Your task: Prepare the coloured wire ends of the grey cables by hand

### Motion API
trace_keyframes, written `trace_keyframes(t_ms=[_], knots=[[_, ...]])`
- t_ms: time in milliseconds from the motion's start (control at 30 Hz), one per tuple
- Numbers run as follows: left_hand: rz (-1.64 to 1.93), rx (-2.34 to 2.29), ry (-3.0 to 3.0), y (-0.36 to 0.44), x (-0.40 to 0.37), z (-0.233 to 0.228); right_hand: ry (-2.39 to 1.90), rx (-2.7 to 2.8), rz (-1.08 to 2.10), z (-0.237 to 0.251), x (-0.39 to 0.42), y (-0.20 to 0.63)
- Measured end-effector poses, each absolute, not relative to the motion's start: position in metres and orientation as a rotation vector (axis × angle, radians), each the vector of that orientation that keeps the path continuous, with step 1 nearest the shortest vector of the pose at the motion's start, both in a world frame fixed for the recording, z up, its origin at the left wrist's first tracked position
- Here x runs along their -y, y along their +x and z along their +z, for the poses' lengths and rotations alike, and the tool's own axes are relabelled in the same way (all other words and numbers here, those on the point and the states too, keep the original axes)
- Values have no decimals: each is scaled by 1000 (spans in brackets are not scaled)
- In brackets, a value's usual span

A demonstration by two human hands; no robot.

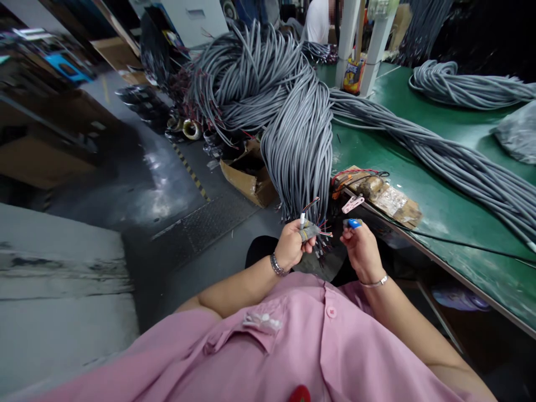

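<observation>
My left hand (288,245) is closed around a grey cable end (302,220), which has a white band and thin coloured wires fanning out toward the right. A grey covering with yellowish stripes is on its thumb. To the right, apart from those wires, my right hand (360,251) has its fingers pinched together. Something blue (354,223) shows at its thumb, and I cannot make out what, if anything, is between the fingertips. Behind both hands a thick bundle of grey cables (299,139) hangs over the table edge, its stripped ends dangling below.
A pink clip (353,204) and a wooden board (393,201) with a lump and wires lie at the edge of the green table (377,142). More grey cables (452,151) run along it. A cardboard box (251,181) stands on the floor. Farther back is a person in white (317,22).
</observation>
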State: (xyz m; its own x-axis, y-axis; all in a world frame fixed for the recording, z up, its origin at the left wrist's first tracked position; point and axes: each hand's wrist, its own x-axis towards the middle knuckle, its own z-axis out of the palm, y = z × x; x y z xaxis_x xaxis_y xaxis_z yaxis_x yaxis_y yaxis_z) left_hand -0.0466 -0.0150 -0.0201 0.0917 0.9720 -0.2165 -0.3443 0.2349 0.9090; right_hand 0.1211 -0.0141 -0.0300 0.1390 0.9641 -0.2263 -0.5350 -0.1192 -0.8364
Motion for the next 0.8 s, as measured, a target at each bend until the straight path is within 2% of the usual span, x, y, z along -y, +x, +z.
trace_keyframes(t_ms=[367,800], knots=[[762,-804,847,-42,-16,7,-926,573,1605,-13,-30,134],[726,-811,808,-16,-26,0,-723,295,1574,-12,-35,126]])
